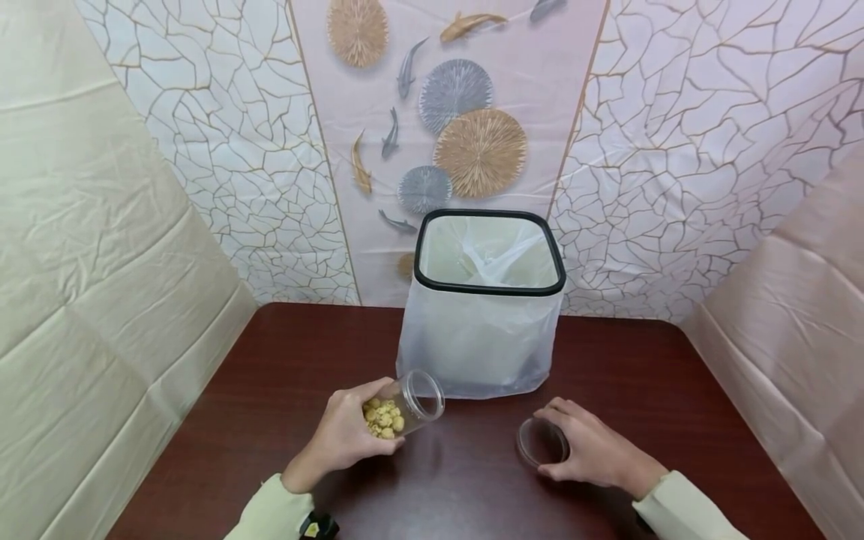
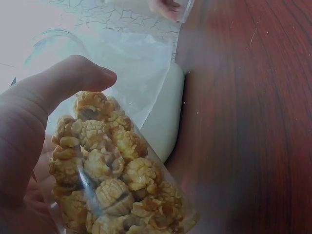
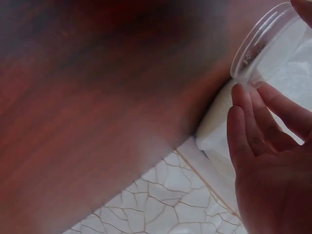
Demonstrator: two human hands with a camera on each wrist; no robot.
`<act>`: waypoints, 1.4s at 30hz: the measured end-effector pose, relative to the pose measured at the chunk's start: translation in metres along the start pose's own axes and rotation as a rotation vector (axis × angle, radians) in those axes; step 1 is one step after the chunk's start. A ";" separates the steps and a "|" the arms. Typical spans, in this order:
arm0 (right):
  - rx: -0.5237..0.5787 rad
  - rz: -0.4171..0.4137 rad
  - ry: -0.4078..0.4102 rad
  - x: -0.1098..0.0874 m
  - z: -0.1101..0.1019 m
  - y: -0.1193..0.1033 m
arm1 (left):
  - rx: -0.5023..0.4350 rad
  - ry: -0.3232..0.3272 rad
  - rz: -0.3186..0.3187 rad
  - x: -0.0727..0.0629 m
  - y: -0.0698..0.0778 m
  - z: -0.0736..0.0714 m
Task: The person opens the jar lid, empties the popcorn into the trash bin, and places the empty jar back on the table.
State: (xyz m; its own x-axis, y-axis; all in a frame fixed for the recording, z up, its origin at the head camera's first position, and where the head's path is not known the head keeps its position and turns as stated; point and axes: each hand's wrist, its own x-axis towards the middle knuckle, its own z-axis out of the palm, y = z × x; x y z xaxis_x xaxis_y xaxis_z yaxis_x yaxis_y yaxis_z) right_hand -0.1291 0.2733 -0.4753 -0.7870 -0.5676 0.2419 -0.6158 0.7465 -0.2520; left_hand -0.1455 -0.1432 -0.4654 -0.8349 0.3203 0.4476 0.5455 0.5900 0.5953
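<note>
Left hand (image 1: 351,427) gripping a tilted clear cylindrical jar (image 1: 407,405) of knobbly popcorn (image 1: 383,418), nearer the left edge of a glossy wood-grained table (image 1: 290,360), right hand (image 1: 594,448) pinching a round clear lid (image 1: 540,442) nearer the right, black-rimmed bin (image 1: 489,288) in crinkled translucent plastic (image 1: 475,349) by the far edge

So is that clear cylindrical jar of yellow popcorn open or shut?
Open: the jar has a bare mouth, and the right hand holds a clear round lid apart from it.
</note>
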 end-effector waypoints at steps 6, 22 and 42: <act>-0.032 0.013 -0.020 -0.006 0.008 0.003 | -0.017 0.003 0.008 -0.002 -0.001 0.001; -0.050 0.062 -0.021 -0.006 -0.002 0.007 | 0.004 0.041 -0.022 -0.002 -0.019 -0.017; -0.113 0.252 -0.023 0.059 -0.170 0.016 | 0.293 0.133 0.078 0.068 -0.014 -0.116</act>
State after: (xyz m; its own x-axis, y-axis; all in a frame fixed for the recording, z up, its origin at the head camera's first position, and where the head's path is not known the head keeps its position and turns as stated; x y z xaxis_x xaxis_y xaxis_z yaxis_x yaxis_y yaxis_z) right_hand -0.1791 0.3111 -0.3062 -0.9161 -0.3664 0.1629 -0.3939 0.8982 -0.1952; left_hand -0.2016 -0.2153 -0.3660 -0.7640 0.2847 0.5791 0.5470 0.7617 0.3472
